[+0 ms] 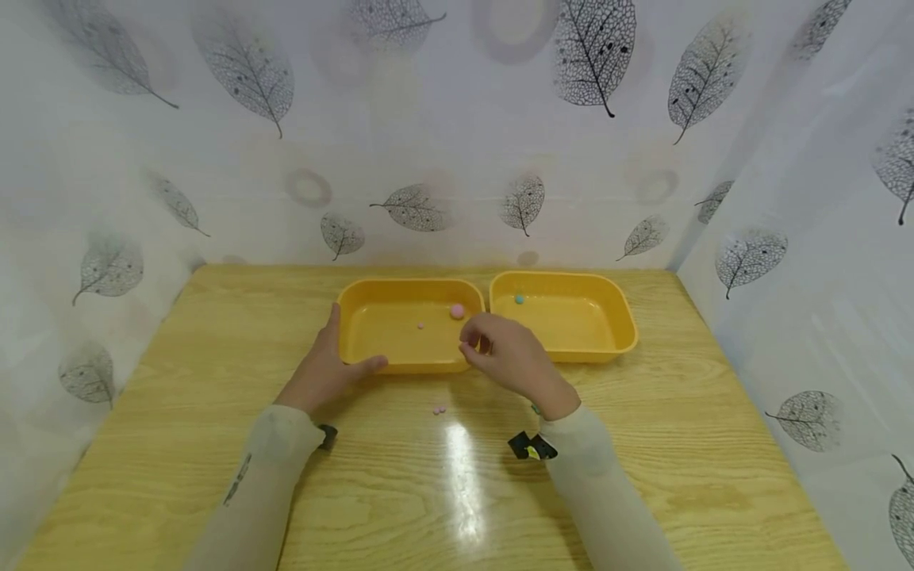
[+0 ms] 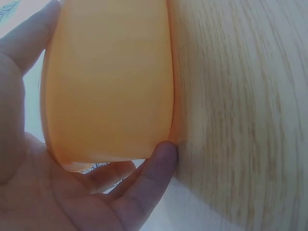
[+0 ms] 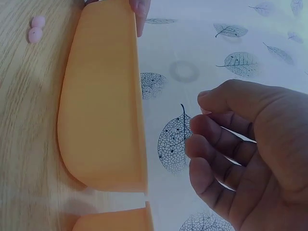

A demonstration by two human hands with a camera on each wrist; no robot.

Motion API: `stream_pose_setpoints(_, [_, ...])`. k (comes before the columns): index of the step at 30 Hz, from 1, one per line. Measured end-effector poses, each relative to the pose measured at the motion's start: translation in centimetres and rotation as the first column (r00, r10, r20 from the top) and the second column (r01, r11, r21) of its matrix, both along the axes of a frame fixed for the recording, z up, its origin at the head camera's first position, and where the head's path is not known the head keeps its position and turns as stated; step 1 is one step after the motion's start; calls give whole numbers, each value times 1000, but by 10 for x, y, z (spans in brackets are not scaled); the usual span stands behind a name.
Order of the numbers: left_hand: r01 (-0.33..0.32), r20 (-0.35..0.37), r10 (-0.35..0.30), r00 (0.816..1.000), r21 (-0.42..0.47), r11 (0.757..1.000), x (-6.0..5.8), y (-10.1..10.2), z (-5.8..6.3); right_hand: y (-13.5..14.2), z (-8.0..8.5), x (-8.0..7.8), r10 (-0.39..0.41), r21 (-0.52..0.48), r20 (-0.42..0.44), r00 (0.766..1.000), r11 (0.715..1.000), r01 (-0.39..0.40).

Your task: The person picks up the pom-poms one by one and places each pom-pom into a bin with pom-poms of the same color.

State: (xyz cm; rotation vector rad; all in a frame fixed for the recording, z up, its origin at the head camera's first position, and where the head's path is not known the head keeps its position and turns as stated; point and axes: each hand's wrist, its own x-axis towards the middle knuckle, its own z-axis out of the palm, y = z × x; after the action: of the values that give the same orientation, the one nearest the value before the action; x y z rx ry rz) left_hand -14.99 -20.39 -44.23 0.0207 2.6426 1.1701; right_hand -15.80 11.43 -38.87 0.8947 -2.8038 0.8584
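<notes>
My left hand (image 1: 321, 369) grips the left end of a yellow plastic tray (image 1: 400, 368), its thumb along the front rim. In the left wrist view, fingers (image 2: 161, 159) of that hand bend round the tray's end. Above the front right corner of this tray is my right hand (image 1: 510, 353), thumb and index finger pinched together. A speck of pink shows between those fingertips in the right wrist view, seemingly a small pink ball (image 3: 206, 112) that is mostly hidden. Inside the left tray lie a larger pink ball (image 1: 458, 312) and a tiny pink ball (image 1: 420, 326).
A second yellow tray (image 1: 621, 317) stands close on the right, with a small teal ball (image 1: 519, 300) inside. Two small pink balls (image 1: 439, 410) lie together on the wooden table (image 1: 400, 492) in front. A leaf-patterned curtain (image 1: 457, 143) borders the back and sides.
</notes>
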Motion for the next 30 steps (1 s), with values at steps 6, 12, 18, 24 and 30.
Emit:
stream_pose_setpoints(6, [6,0,-6,1000,-18,1000,0,0,-1,-1,-2,-1,-15,0,5,1000,1000,15])
stream_pose_setpoints(12, [11,9,-11,1000,-17,1000,1,-1,-3,0,-4,-1,-41,-9,-10,999,999,41])
stream_pose_setpoints(18, [13,-4,-13,1000,-18,1000,2,-2,-2,-1,-3,-1,-42,-10,-9,999,999,42])
stream_pose_setpoints(24, [12,-4,-12,1000,-14,1000,1,-2,-2,-1,-4,-2,-50,-17,10,999,999,51])
stream_pose_setpoints(30, [13,-9,-13,1000,-5,1000,-1,0,-3,0,-6,-7,-73,-41,46,996,996,75])
